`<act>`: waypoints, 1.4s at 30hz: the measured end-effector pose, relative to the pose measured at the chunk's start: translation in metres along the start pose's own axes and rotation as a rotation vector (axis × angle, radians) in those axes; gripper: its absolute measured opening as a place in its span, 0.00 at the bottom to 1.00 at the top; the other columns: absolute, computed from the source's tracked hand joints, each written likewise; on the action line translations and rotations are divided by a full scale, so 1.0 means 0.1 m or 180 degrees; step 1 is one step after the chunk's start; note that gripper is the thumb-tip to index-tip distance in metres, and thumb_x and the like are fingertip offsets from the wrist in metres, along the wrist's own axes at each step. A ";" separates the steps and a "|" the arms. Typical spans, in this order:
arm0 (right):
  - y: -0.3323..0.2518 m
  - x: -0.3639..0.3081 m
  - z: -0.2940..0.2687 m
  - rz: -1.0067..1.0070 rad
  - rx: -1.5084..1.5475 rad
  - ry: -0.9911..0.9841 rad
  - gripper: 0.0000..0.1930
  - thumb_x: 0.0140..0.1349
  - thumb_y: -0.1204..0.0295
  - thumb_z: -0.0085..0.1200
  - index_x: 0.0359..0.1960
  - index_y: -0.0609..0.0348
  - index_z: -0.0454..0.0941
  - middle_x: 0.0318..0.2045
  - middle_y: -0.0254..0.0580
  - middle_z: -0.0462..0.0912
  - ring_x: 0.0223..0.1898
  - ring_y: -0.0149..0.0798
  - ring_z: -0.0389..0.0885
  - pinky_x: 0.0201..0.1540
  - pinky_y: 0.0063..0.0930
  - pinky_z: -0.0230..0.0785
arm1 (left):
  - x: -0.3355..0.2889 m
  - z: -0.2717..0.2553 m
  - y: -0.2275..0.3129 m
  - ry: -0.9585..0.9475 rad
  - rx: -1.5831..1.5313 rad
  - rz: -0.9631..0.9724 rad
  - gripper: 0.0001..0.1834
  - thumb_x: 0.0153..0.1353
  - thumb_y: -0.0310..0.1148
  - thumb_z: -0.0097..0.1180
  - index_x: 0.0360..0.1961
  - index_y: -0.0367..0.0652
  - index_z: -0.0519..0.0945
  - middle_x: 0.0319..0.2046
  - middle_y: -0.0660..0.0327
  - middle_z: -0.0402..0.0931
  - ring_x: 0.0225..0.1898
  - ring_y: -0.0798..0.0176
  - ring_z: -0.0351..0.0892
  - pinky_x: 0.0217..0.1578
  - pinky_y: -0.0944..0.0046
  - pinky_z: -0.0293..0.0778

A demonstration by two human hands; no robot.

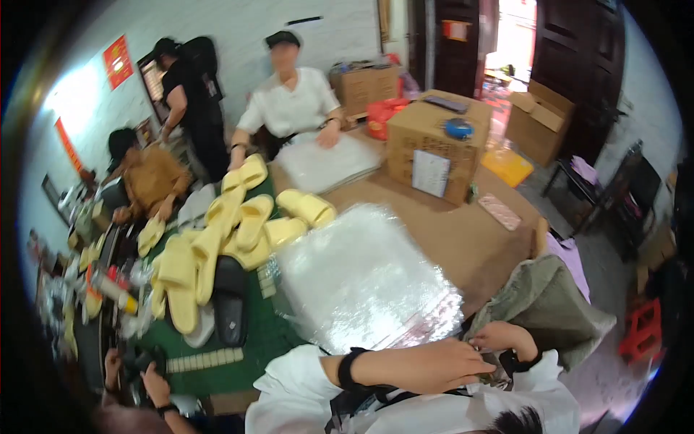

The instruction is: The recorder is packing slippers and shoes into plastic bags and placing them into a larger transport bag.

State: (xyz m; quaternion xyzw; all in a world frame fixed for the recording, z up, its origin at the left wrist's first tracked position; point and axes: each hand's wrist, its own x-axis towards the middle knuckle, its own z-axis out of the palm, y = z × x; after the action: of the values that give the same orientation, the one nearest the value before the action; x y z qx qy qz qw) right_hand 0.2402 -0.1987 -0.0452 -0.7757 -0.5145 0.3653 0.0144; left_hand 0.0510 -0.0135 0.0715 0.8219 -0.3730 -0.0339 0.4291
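My left hand (463,365) reaches across from the lower middle, a black band on its wrist. Close against it is my right hand (504,336), also banded. The fingers of both are closed and meet at the near edge of a grey-green woven sack (553,307); what they pinch is too small to make out. Just beyond my left forearm lies a stack of clear plastic bags (361,278), shiny and flat on the table.
Yellow slippers (206,257) are heaped on green cloth (271,333) at left, beside a black slipper (230,300). A cardboard box (437,145) stands on the brown table (426,224). Across sits a person in white (296,101) with more plastic bags (325,159). Other people work at left.
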 end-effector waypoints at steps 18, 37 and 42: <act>-1.78 1.03 0.03 -0.2740 -0.0538 0.1461 0.19 0.53 0.71 0.56 0.48 0.58 0.73 0.48 0.50 0.75 0.48 0.50 0.74 0.51 0.40 0.66 | -1.49 -0.27 1.40 0.1711 -0.1102 0.1693 0.27 0.66 0.48 0.45 0.40 0.29 0.80 0.43 0.45 0.75 0.44 0.50 0.70 0.45 0.56 0.67; -1.79 1.20 0.14 -0.2724 -0.0383 0.1022 0.16 0.53 0.67 0.56 0.42 0.61 0.73 0.37 0.46 0.76 0.40 0.47 0.77 0.41 0.37 0.71 | -1.65 -0.42 1.25 0.1671 -0.1486 0.1554 0.23 0.67 0.43 0.44 0.41 0.28 0.79 0.42 0.45 0.74 0.42 0.49 0.70 0.45 0.55 0.68; -1.77 1.27 0.28 -0.2589 -0.0581 0.1085 0.17 0.51 0.66 0.55 0.42 0.61 0.73 0.36 0.44 0.76 0.39 0.45 0.78 0.39 0.37 0.72 | -1.40 -0.47 1.14 0.1599 -0.1587 0.1565 0.22 0.66 0.40 0.45 0.38 0.29 0.81 0.40 0.44 0.74 0.39 0.49 0.71 0.42 0.55 0.69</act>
State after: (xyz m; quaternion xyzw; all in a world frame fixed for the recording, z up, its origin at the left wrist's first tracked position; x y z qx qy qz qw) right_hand 0.1102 -0.0226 -0.0656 -0.5575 -0.7979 0.1502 0.1729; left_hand -0.0986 0.0680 0.1475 0.5625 -0.4220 0.1815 0.6874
